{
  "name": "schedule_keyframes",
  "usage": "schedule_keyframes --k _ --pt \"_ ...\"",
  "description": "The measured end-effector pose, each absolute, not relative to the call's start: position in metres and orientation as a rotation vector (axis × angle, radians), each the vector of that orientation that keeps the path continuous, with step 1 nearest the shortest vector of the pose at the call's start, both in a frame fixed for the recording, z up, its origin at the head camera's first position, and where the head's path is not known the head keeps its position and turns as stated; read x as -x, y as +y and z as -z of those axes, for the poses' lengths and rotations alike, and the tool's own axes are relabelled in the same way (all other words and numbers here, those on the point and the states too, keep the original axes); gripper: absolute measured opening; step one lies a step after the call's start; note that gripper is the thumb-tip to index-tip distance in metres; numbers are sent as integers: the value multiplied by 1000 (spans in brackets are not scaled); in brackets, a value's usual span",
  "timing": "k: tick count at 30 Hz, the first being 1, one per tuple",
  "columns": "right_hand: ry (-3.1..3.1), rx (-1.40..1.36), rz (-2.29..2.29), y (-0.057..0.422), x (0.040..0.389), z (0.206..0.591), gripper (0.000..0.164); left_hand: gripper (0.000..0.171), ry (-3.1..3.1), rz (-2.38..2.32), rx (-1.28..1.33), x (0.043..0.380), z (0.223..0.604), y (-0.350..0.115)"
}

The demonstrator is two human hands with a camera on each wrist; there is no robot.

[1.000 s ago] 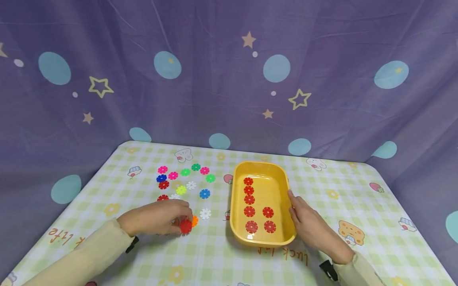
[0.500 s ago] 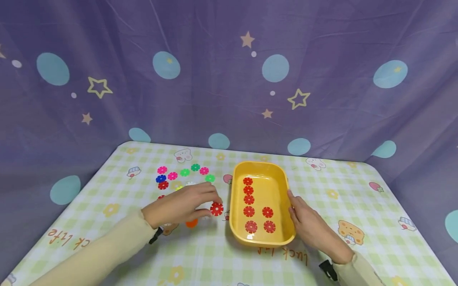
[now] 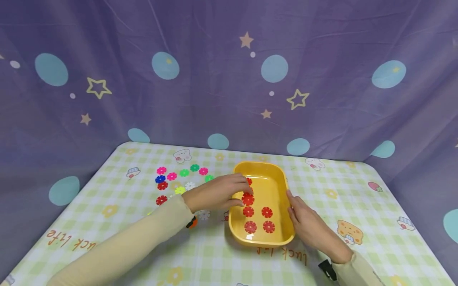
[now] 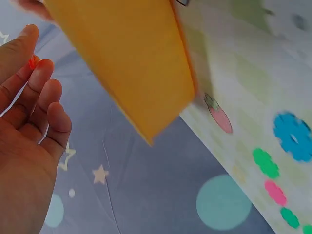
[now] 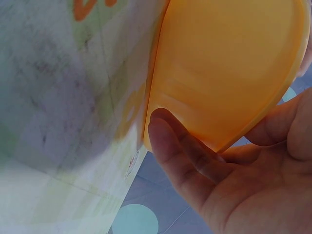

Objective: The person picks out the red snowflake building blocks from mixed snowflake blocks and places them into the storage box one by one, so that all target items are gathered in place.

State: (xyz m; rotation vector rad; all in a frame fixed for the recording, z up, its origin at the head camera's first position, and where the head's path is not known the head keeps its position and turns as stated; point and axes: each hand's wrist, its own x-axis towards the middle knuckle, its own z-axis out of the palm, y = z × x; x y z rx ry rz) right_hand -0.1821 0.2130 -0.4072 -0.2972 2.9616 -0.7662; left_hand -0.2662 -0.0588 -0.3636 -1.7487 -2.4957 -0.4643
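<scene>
The tray (image 3: 275, 190) is yellow, its snowflake discs (image 3: 268, 227) red, the bench cloth (image 3: 214, 264) green-and-white checked, the curtain (image 3: 218, 95) purple.

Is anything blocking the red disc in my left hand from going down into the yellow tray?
Your left hand holds the red disc over the inside of the yellow tray. The red pieces lying along the tray's left side seem to be beneath it; nothing else visible stands between.
</scene>
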Motion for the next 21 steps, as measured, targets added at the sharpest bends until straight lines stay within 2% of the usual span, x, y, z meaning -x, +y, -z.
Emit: schedule_keyframes --k 10,21 --pt "2958 297 776 214 183 408 56 35 -2630 336 1769 272 382 -13" --pt "2962 302 778 215 183 408 55 33 -2749 236 1756 282 401 9"
